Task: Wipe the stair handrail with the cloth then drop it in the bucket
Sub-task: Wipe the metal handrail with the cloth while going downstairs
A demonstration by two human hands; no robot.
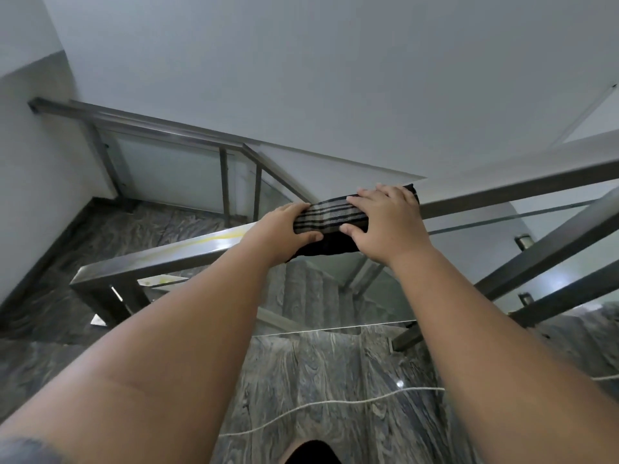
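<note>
A dark cloth with grey and white plaid stripes is draped over the flat steel handrail, which runs from lower left up to the right. My left hand grips the cloth's left end, thumb on the near side. My right hand presses flat on its right part, fingers spread over the rail. Yellowish streaks mark the rail's top to the left of the cloth. No bucket is in view.
Glass panels hang under the rail, with marble stairs dropping away behind them. A second railing borders the lower landing at the far left. Grey veined marble floor lies under me. White walls surround the stairwell.
</note>
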